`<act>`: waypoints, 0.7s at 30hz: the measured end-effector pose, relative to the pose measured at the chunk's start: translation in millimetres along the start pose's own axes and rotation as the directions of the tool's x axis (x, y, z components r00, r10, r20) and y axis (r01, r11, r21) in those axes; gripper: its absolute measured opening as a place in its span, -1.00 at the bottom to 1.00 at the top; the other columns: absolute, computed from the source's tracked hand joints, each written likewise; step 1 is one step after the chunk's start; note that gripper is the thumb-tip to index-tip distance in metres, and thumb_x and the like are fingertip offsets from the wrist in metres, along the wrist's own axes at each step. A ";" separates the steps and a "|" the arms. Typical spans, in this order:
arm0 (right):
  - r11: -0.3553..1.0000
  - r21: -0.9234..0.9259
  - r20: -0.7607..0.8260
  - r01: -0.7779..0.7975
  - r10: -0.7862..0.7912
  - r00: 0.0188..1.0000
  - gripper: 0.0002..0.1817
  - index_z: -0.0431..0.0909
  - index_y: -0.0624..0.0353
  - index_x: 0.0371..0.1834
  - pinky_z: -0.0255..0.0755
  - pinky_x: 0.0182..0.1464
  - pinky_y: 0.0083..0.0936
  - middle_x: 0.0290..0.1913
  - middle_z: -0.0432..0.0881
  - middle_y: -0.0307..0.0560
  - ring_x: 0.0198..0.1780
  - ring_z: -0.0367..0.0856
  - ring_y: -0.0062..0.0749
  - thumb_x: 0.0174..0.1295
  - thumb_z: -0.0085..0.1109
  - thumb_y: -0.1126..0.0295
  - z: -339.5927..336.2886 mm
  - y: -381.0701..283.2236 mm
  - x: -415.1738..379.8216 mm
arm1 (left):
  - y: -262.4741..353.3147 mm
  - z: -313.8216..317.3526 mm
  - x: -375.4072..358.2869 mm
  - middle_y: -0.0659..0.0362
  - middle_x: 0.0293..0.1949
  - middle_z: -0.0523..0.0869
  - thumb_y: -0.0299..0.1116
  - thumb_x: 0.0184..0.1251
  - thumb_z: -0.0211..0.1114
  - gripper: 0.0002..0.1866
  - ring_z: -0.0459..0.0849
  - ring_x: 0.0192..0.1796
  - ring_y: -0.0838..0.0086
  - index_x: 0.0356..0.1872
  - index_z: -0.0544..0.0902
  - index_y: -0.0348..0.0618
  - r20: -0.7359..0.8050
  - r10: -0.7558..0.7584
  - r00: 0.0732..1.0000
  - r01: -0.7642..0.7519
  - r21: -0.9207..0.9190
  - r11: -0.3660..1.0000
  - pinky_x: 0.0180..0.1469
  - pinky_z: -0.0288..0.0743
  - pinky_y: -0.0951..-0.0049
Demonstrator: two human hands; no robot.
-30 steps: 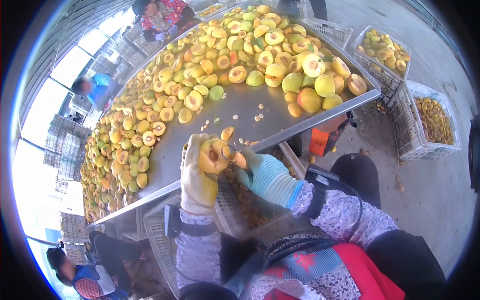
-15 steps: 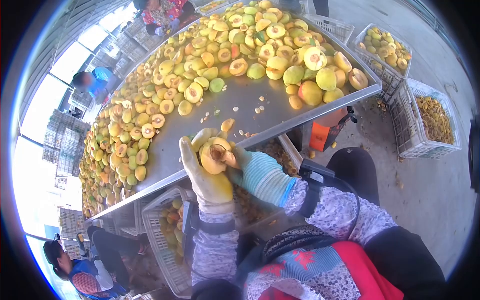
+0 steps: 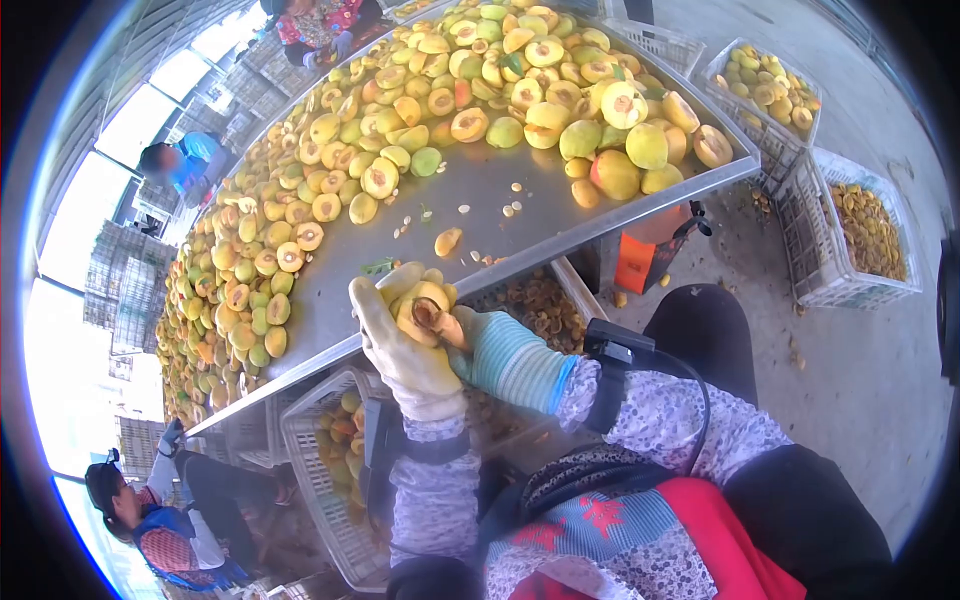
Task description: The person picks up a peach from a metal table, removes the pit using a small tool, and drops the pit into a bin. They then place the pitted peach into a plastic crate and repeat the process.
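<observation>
My left hand, in a yellowish work glove, cups a halved peach with its cut face and pit cavity turned up. My right hand, in a blue-green striped glove, presses its fingertips into that cavity; a small tool seen earlier is hidden now. Both hands hover at the near edge of a long metal table, above a crate of pits and scraps. A loose peach half lies on the table just beyond my hands.
Heaps of halved and whole peaches cover the far and left table. White crates of fruit and scraps stand at right, another crate below left. Other people work at the far end and lower left.
My hands with the peach half have drifted slightly left and toward me. The right fingers have closed in over the pit cavity, hiding the small tool. The view has shifted a little.
</observation>
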State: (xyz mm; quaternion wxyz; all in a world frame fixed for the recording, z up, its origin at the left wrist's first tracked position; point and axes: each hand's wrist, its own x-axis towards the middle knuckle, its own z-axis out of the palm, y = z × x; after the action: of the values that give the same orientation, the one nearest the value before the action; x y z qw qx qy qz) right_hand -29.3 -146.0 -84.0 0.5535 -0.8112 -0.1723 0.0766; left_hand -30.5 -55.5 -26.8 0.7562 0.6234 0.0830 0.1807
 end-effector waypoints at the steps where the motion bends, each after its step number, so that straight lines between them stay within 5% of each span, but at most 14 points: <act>1: 0.998 0.003 0.029 -0.057 0.057 0.998 -0.58 0.51 0.18 0.03 0.56 -0.10 -0.01 -0.28 0.69 0.26 -0.17 0.67 0.24 0.32 0.11 0.07 -2.9 -2.4 -1.1 | 1.4 1.7 -3.1 -0.06 0.02 0.58 0.17 0.58 -0.09 -0.36 0.66 0.02 0.16 0.04 0.49 -0.37 -0.016 -0.021 1.000 0.020 -0.065 0.998 0.04 0.65 0.15; 6: 0.998 -0.038 -0.012 -0.057 0.056 0.998 -0.59 0.51 0.17 0.02 0.57 -0.11 0.00 -0.28 0.69 0.26 -0.17 0.67 0.24 0.31 0.11 0.08 -9.5 -9.3 -11.0 | -6.3 -2.9 -3.5 -0.08 0.06 0.57 0.16 0.58 -0.07 -0.36 0.65 0.06 0.15 0.07 0.48 -0.38 0.011 -0.040 0.999 0.042 -0.196 0.980 0.07 0.65 0.15; 12: 0.981 -0.144 0.035 -0.129 0.136 0.990 -0.61 0.52 0.14 0.03 0.57 -0.13 -0.01 -0.29 0.70 0.24 -0.19 0.69 0.21 0.31 0.12 0.09 -13.7 -6.4 -11.7 | -3.2 -9.5 0.9 -0.10 0.06 0.56 0.14 0.58 -0.07 -0.35 0.67 0.01 0.11 0.07 0.48 -0.41 0.093 -0.141 0.986 0.135 0.063 0.989 -0.01 0.65 0.11; 21: 0.995 -0.065 -0.068 -0.077 0.072 0.995 -0.60 0.51 0.18 0.02 0.55 -0.12 0.00 -0.29 0.69 0.23 -0.19 0.68 0.20 0.31 0.13 0.10 -6.9 -5.9 -14.5 | -8.1 -1.6 -0.8 -0.10 0.04 0.55 0.12 0.59 -0.10 -0.35 0.67 -0.01 0.11 0.10 0.48 -0.43 -0.002 -0.126 0.992 0.124 -0.161 0.979 -0.01 0.65 0.12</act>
State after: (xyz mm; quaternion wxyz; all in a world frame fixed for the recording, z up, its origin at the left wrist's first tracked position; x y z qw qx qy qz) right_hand -41.8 -155.3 -76.9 0.5279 -0.8373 -0.1263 0.0649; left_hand -30.3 -55.6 -35.2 0.8133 0.5529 0.1117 0.1428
